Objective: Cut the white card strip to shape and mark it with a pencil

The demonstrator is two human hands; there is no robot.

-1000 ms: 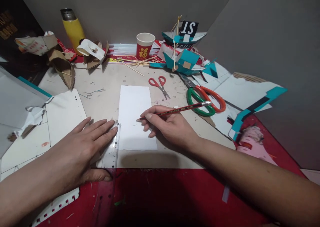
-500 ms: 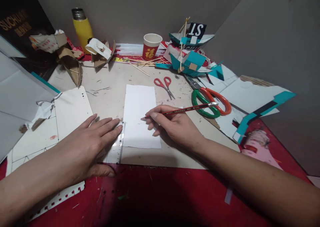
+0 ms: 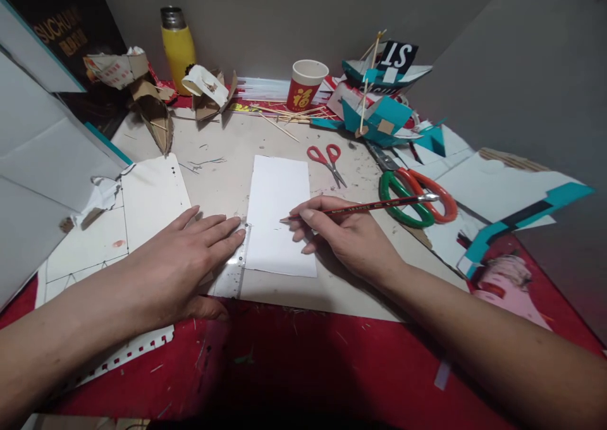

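Observation:
A white paper rectangle (image 3: 279, 183) lies on a beige board (image 3: 227, 139), with small faint marks near its middle. My right hand (image 3: 341, 234) holds a dark red pencil (image 3: 370, 207) over the paper's right side, its tip just above or on the sheet; which of the two I cannot tell. My left hand (image 3: 190, 269) lies flat with its fingers spread, the fingertips on a clear ruler (image 3: 232, 281) along the paper's left edge. Part of the ruler is hidden under that hand.
Red-handled scissors (image 3: 329, 164) lie behind the paper, larger green-and-orange scissors (image 3: 408, 196) to the right. A red cup (image 3: 303, 95), yellow bottle (image 3: 179, 57), thin sticks (image 3: 284, 123) and a teal paper boat (image 3: 374, 120) stand or lie at the back.
The whole view has shifted, so everything sits farther right in it. Both hands keep about the same places beside the paper, and the pencil is still in my right hand.

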